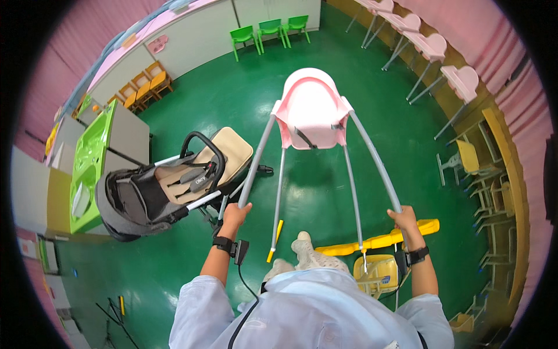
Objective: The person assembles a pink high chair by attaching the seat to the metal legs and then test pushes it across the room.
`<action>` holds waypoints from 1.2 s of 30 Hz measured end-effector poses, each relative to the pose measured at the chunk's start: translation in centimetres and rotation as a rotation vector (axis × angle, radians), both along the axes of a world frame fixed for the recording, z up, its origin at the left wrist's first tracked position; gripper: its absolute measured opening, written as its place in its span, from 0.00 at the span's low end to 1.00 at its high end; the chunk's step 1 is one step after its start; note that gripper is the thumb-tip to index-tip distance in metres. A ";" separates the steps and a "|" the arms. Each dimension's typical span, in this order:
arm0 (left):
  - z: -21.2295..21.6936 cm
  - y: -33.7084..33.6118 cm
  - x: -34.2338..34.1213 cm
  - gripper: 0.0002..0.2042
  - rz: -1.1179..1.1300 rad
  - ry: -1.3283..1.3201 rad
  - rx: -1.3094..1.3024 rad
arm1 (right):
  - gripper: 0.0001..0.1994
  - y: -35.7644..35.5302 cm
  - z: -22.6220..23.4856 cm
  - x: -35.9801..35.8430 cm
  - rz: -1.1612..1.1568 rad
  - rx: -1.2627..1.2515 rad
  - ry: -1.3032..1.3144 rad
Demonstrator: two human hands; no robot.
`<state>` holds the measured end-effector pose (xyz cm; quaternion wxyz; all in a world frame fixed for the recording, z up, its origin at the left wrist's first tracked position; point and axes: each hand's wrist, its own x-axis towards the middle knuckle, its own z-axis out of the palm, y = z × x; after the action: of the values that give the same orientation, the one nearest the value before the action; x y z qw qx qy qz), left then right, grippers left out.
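Note:
A pink high chair (311, 104) with long grey tube legs and dark straps is in front of me, its seat farther off than my hands. My left hand (235, 215) is closed around the end part of its left leg. Around the matching right leg, my right hand (405, 217) is wrapped in the same way. The other two legs run down between my arms toward my feet. Whether they touch the floor, I cannot tell. Both wrists wear black straps with small devices, and a cable trails from the left one.
A grey and beige stroller (192, 174) stands left, beside a green-topped unit (87, 168). Near my feet lie a long yellow piece (381, 239), a yellow stick (276, 239) and a small yellow chair (378, 273). More pink high chairs (462, 81) line the right wall; green chairs (270, 32) stand far back.

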<state>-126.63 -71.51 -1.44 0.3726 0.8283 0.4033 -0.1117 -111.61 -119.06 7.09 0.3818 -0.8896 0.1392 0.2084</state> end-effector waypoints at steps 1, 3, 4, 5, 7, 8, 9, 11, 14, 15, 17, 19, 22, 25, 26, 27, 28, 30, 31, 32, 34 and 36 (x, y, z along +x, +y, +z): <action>-0.5 0.9 1.3 0.24 0.012 -0.004 -0.015 | 0.13 0.5 -0.3 1.0 -0.015 0.008 0.001; -0.8 1.6 3.4 0.23 0.042 -0.005 -0.022 | 0.13 1.2 -0.8 3.0 -0.009 0.024 0.043; -1.2 1.9 4.6 0.22 0.052 -0.001 -0.031 | 0.14 1.1 -1.6 4.1 0.002 0.013 0.062; -1.5 2.4 5.9 0.22 0.065 0.002 -0.041 | 0.14 1.4 -2.2 5.2 -0.010 0.015 0.059; -0.9 2.1 8.1 0.21 0.060 0.001 -0.059 | 0.15 1.5 -2.9 6.8 -0.028 -0.003 0.094; -1.0 2.2 9.6 0.21 0.049 0.038 -0.048 | 0.15 1.5 -3.3 7.9 -0.036 -0.010 0.099; -1.2 2.7 10.7 0.22 0.047 0.069 -0.029 | 0.15 2.0 -3.7 9.2 -0.028 -0.030 0.120; -2.7 3.8 12.7 0.22 0.058 0.086 -0.028 | 0.15 2.5 -5.3 11.7 -0.019 -0.052 0.137; -6.2 4.9 16.3 0.23 0.023 0.177 -0.044 | 0.16 2.9 -8.1 15.1 0.013 0.032 0.171; -8.4 5.4 17.4 0.23 0.019 0.188 -0.054 | 0.17 3.3 -9.2 16.5 0.027 -0.010 0.204; -12.7 7.2 18.8 0.22 0.032 0.127 0.004 | 0.15 5.0 -11.1 19.2 -0.032 0.041 0.239; -12.2 6.5 24.1 0.22 -0.049 0.242 -0.107 | 0.15 5.5 -12.4 21.9 -0.087 -0.110 0.337; -12.9 7.8 31.2 0.23 -0.131 0.271 -0.111 | 0.16 6.3 -13.5 26.4 -0.147 -0.101 0.349; -12.4 8.2 38.1 0.23 -0.216 0.316 -0.118 | 0.18 6.4 -14.1 29.2 -0.218 -0.166 0.462; -12.2 8.1 40.7 0.22 -0.243 0.332 -0.092 | 0.19 6.2 -14.3 30.1 -0.230 -0.154 0.457; -12.0 7.9 43.1 0.22 -0.271 0.348 -0.066 | 0.20 6.0 -14.5 30.6 -0.244 -0.142 0.452; -11.1 7.5 45.9 0.21 -0.283 0.344 -0.078 | 0.20 5.8 -14.7 31.5 -0.275 -0.139 0.469; -12.0 7.8 50.6 0.22 -0.359 0.364 -0.022 | 0.21 5.9 -15.3 33.3 -0.341 -0.195 0.497; -12.5 7.8 53.1 0.22 -0.379 0.362 -0.004 | 0.21 5.6 -16.0 34.4 -0.365 -0.186 0.510; -13.0 7.7 55.6 0.21 -0.381 0.382 -0.003 | 0.21 5.2 -16.5 35.5 -0.358 -0.182 0.514; -13.2 6.8 60.7 0.21 -0.458 0.384 0.007 | 0.21 4.5 -17.4 37.6 -0.380 -0.170 0.520; -13.2 5.7 65.4 0.21 -0.529 0.389 0.018 | 0.21 4.2 -18.0 39.2 -0.393 -0.159 0.510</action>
<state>-61.27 -65.80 -14.69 0.2393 0.8708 0.2386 -0.3572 -72.40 -114.86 -10.89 0.2970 -0.7919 0.4153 0.3351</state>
